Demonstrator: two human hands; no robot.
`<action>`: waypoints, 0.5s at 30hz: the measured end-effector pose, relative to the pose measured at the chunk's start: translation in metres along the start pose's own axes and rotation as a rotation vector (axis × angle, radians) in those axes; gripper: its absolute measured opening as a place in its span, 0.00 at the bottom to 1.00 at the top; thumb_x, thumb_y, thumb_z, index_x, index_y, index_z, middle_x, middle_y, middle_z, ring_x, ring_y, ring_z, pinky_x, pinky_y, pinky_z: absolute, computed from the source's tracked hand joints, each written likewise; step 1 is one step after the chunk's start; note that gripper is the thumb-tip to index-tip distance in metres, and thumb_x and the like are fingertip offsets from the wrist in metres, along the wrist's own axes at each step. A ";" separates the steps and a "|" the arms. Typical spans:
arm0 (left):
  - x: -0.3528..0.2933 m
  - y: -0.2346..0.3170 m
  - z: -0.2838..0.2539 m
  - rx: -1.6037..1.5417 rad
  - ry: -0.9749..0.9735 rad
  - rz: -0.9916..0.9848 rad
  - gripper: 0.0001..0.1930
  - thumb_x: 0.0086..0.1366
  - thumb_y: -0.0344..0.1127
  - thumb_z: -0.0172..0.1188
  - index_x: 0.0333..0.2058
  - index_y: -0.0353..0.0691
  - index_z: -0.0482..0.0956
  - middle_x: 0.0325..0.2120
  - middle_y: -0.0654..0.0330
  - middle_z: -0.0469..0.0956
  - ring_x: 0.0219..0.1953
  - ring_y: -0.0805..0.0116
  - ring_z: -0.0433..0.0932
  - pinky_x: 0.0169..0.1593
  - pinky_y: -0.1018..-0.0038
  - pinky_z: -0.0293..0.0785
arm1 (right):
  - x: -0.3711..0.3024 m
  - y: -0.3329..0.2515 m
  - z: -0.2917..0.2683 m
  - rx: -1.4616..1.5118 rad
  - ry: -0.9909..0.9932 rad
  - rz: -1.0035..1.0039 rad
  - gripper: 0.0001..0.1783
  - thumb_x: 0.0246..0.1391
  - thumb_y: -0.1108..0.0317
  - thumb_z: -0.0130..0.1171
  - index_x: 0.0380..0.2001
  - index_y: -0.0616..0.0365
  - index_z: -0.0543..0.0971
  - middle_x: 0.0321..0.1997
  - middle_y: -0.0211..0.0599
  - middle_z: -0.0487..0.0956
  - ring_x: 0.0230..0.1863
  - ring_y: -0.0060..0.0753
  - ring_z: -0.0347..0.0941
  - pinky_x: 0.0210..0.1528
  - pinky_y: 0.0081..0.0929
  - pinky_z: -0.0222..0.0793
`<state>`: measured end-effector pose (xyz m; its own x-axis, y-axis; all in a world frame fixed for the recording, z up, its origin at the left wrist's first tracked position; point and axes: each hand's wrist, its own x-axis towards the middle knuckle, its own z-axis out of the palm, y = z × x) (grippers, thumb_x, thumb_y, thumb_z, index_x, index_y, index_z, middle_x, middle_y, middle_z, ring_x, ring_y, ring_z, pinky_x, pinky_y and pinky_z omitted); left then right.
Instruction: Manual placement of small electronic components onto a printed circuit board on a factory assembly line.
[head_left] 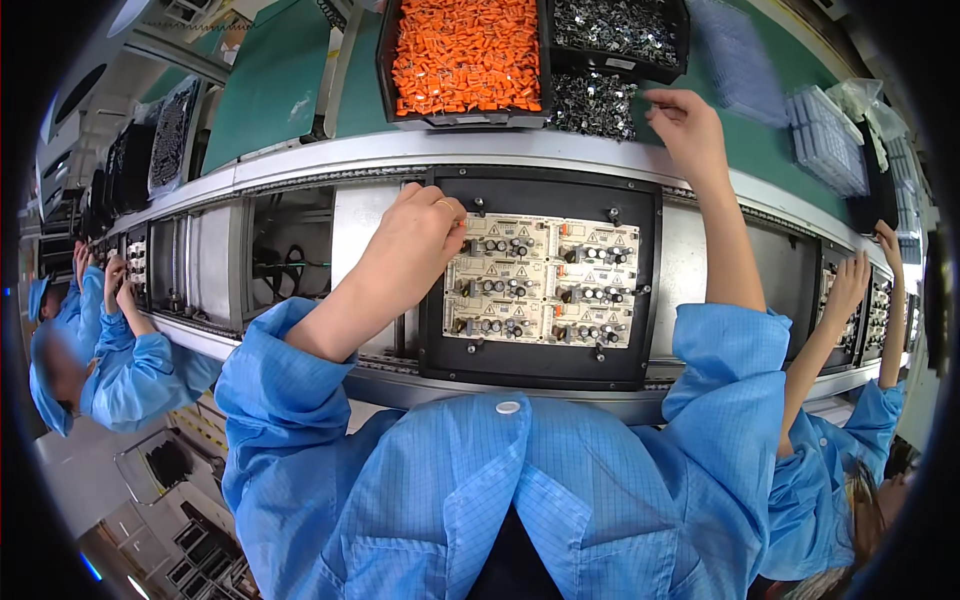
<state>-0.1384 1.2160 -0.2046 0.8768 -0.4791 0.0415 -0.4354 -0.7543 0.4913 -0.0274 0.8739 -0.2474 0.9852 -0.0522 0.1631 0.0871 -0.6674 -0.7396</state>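
In front of me a cream circuit board panel [545, 285] lies in a black carrier frame [545, 372]. It bears rows of capacitors and several small orange parts. My left hand [418, 238] is closed, fingertips down at the panel's upper left corner; what they pinch, if anything, is hidden. Beyond the frame, my right hand [690, 132] is at the right edge of a bin of small dark metal parts [592, 106]. Its thumb and fingers are drawn together, and anything between them is too small to make out.
A black bin of orange components [466, 60] stands left of the metal parts, with another dark-parts bin [615, 30] behind. Clear plastic trays [828, 140] sit at the right. The conveyor rail [300, 172] runs across. Co-workers in blue work at left [140, 370] and right [835, 440].
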 end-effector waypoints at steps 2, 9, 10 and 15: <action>0.001 -0.001 0.001 0.006 -0.005 0.000 0.04 0.57 0.26 0.61 0.32 0.33 0.80 0.30 0.51 0.77 0.37 0.51 0.73 0.44 0.63 0.72 | -0.003 0.003 -0.005 0.157 0.026 -0.050 0.12 0.54 0.77 0.58 0.42 0.63 0.82 0.39 0.34 0.82 0.39 0.24 0.78 0.44 0.22 0.74; 0.004 -0.003 0.005 0.015 -0.017 0.004 0.04 0.57 0.26 0.61 0.32 0.33 0.80 0.28 0.50 0.78 0.36 0.51 0.76 0.43 0.62 0.73 | -0.046 -0.042 -0.028 0.309 -0.051 0.002 0.08 0.56 0.81 0.58 0.40 0.69 0.81 0.43 0.32 0.78 0.41 0.23 0.76 0.46 0.21 0.74; 0.006 -0.004 0.005 0.008 -0.018 0.002 0.04 0.57 0.26 0.61 0.32 0.33 0.80 0.28 0.50 0.78 0.36 0.51 0.76 0.43 0.62 0.73 | -0.054 -0.048 -0.029 0.352 -0.086 0.009 0.08 0.56 0.82 0.59 0.39 0.68 0.81 0.42 0.31 0.78 0.41 0.23 0.76 0.46 0.21 0.74; 0.030 -0.004 -0.017 -0.189 -0.140 -0.157 0.08 0.56 0.29 0.63 0.34 0.31 0.79 0.25 0.47 0.81 0.29 0.48 0.81 0.37 0.59 0.77 | -0.113 -0.087 -0.019 0.187 -0.310 -0.183 0.09 0.51 0.83 0.60 0.37 0.65 0.82 0.38 0.34 0.78 0.38 0.26 0.75 0.40 0.24 0.72</action>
<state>-0.1066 1.2127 -0.1905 0.8880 -0.4304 -0.1617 -0.2395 -0.7332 0.6364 -0.1488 0.9240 -0.1896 0.9461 0.3009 0.1195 0.2625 -0.4966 -0.8273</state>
